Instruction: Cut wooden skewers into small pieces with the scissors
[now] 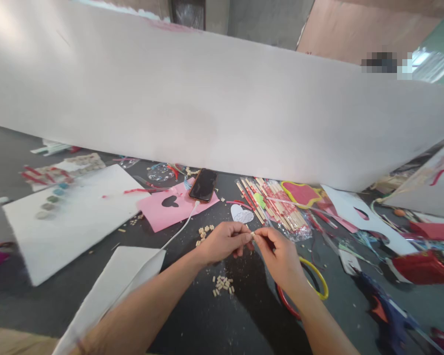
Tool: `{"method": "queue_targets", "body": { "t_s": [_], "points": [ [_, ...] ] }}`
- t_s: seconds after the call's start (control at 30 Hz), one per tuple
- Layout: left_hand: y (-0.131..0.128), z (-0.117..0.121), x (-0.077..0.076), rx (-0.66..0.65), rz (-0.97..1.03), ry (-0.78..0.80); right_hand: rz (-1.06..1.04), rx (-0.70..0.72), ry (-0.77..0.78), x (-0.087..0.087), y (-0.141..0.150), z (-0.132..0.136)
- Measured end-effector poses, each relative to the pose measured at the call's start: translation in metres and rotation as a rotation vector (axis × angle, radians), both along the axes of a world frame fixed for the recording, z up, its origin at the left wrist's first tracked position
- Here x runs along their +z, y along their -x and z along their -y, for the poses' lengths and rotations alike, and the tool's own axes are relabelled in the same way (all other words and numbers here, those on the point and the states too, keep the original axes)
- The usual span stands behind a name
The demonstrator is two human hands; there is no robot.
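Observation:
My left hand and my right hand meet over the dark table. Their fingertips pinch a small pale piece between them, mostly covered, and its exact kind is not plain. Short cut stick pieces lie loose just below my hands. By my left wrist sits a cluster of small pale knobbly pieces. A white paper heart with a drawn pattern lies just beyond my fingers. Under my right forearm show a yellow loop and a red loop, partly hidden.
A phone with a white cable rests on pink paper. Wooden chopsticks in red-printed wrapping lie ahead. White boards are at the left, a blue glue gun at the right. A tall white panel stands behind.

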State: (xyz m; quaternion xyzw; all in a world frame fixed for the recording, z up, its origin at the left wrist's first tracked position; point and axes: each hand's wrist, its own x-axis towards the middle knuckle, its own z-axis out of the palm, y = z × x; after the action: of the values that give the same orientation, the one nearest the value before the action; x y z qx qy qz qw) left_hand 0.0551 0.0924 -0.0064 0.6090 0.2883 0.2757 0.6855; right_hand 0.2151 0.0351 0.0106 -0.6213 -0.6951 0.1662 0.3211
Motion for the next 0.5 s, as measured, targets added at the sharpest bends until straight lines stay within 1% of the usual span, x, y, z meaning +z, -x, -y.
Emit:
{"method": "queue_targets", "body": {
  "t_s": [0.2, 0.37, 0.43, 0.5],
  "points": [
    [0.0011, 0.0015, 0.0042, 0.021, -0.089, -0.104, -0.052, 0.011, 0.055, 0.0047, 0.0006, 0.0003],
    [-0.0005, 0.0039, -0.0008, 0.018, -0.209, -0.193, -0.111, -0.015, 0.118, 0.0049, 0.0017, 0.0002],
    [-0.0017, 0.0046, -0.0031, 0.024, -0.226, -0.194, -0.110, -0.035, 0.118, 0.0029, 0.0014, -0.0001],
    [-0.0029, 0.0050, -0.0042, 0.025, -0.210, -0.160, -0.119, -0.050, 0.126, 0.0010, 0.0007, -0.0006]
  ]
}}
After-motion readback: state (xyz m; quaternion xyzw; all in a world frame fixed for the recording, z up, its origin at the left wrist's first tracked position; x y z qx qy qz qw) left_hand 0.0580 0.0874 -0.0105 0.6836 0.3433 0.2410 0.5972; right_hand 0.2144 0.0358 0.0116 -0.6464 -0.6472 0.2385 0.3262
